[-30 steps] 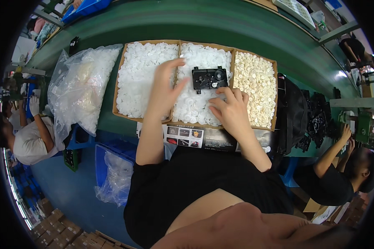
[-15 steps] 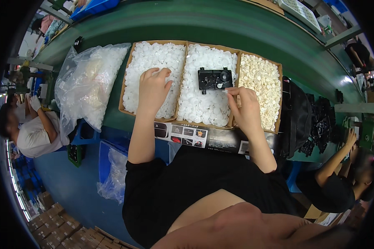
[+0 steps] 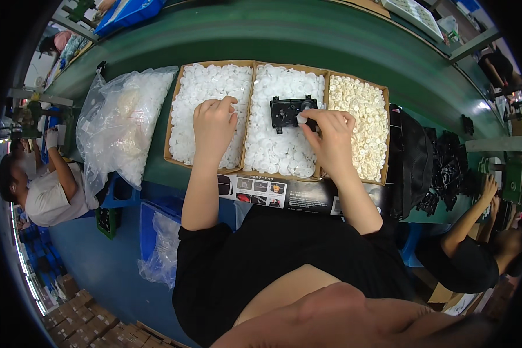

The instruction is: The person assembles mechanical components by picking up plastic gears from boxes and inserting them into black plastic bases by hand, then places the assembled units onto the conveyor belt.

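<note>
Three shallow brown cardboard trays sit touching side by side on a green worktable (image 3: 354,52), leaving no gap between them: the left tray (image 3: 174,122) and middle tray (image 3: 325,98) are filled with small white plastic discs and the right tray (image 3: 385,133) with cream ones. The person's left hand (image 3: 214,124) covers part of the left tray, and the right hand (image 3: 330,139) and a black plastic housing (image 3: 290,111) cover the top of the middle tray. A bulging clear plastic bag of white discs (image 3: 124,124) blocks the left side and a heap of black parts (image 3: 414,165) the right, while the green surface beyond the trays lies open.
</note>
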